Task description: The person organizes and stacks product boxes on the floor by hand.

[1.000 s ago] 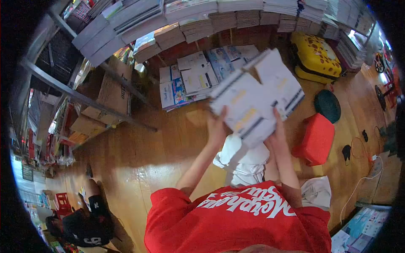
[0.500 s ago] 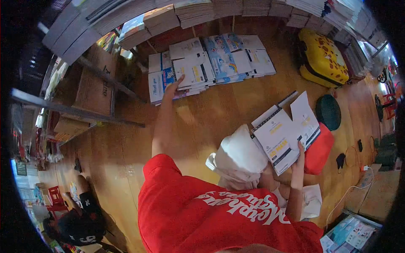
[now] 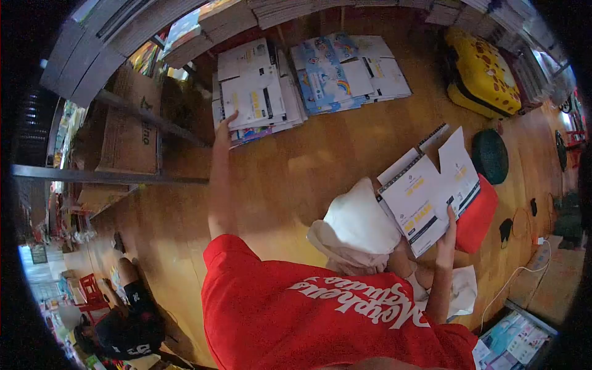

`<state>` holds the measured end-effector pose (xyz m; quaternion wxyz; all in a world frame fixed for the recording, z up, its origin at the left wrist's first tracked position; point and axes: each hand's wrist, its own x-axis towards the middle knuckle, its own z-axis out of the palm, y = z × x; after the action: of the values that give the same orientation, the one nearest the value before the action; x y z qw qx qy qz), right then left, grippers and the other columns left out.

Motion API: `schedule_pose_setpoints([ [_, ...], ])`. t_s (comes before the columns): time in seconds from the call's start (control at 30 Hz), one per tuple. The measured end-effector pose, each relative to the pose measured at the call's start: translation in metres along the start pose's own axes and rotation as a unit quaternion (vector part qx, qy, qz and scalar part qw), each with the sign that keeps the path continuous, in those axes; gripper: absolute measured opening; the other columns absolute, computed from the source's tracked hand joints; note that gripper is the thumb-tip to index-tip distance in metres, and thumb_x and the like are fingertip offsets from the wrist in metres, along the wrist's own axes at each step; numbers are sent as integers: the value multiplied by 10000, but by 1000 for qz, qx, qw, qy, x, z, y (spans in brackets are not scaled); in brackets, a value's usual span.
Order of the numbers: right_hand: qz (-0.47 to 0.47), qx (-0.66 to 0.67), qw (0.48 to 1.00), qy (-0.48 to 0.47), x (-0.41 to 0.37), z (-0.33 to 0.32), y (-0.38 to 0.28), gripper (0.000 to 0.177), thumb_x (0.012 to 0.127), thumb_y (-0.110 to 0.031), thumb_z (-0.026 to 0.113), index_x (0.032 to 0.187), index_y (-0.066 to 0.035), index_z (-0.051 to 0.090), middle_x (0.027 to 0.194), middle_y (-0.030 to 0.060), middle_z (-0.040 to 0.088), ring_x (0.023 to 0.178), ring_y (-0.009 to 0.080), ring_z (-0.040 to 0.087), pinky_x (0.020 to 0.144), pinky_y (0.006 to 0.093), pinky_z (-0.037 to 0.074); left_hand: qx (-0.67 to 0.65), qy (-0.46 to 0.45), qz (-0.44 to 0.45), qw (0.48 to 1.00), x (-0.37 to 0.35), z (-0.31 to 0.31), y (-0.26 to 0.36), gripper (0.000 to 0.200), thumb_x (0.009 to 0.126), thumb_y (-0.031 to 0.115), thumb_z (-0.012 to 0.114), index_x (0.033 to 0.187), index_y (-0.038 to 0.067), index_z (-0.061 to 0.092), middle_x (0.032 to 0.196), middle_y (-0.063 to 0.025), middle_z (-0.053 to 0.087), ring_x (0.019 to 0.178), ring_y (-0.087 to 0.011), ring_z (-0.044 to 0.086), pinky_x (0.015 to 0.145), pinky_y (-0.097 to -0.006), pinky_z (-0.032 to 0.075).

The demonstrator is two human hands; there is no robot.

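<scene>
Wooden floor under book-laden shelves, with flattened white cartons in stacks at its far edge and one carton in the right hand.
The shirt reads "Morpheus Studio"; a cardboard box by the floor's left edge shows letters ending "ino". The held carton is white with yellow print too small to read, dark bands and a notched top edge, and tilts above a red object; the right thumb presses its face, the fingers behind it hidden. The left hand touches the left stack's near-left corner, one digit on top; whether it grips, I cannot tell. A blue rainbow-printed sheet lies beside that stack, well left of a yellow spotted case.
</scene>
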<state>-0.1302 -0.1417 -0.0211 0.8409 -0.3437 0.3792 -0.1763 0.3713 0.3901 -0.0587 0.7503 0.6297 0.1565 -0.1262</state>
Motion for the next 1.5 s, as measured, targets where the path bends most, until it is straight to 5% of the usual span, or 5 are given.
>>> schedule_pose_setpoints([
  [0.87, -9, -46, 999, 14, -26, 35, -9, 563, 830, -334, 629, 1281, -58, 436, 1208, 83, 545, 1078, 232, 540, 933, 370, 431, 449, 210, 66, 866, 21, -48, -15, 436, 695, 309, 740, 887, -73, 657, 871, -211, 658, 815, -285, 648, 725, -383, 493],
  [1.17, -1, -16, 1000, -9, -9, 21, -9, 567, 826, -267, 637, 1285, -23, 410, 1230, 103, 518, 1118, 237, 507, 957, 364, 405, 542, 304, 214, 754, -20, 14, 2, 799, 725, 252, 714, 1322, -73, 294, 1346, -333, 286, 1238, -453, 324, 1005, -443, 309],
  [1.23, -15, -20, 999, -25, -3, 36, -17, 554, 829, -257, 630, 1281, -19, 415, 1221, 107, 522, 1110, 240, 512, 953, 367, 408, 451, 213, 449, 741, -62, 78, -9, 717, 774, 203, 680, 1345, -15, 304, 1346, -275, 327, 1257, -390, 328, 1034, -407, 296],
  [1.33, -23, -25, 999, -29, 26, 60, -37, 519, 819, -191, 625, 1264, -2, 436, 1183, 114, 545, 1069, 230, 536, 932, 368, 423, 201, -189, 228, 934, -160, 151, -51, 638, 866, 308, 582, 1367, 33, 298, 1353, -157, 361, 1258, -253, 327, 1047, -365, 255],
  [1.5, -12, -77, 984, -159, 44, 156, -80, 499, 777, -140, 660, 1220, -5, 472, 1075, 97, 603, 944, 204, 604, 821, 304, 495, 128, -426, -24, 895, -257, 214, -53, 712, 887, 507, 482, 1407, 73, 260, 1415, -109, 316, 1308, -210, 264, 1095, -360, 171],
])
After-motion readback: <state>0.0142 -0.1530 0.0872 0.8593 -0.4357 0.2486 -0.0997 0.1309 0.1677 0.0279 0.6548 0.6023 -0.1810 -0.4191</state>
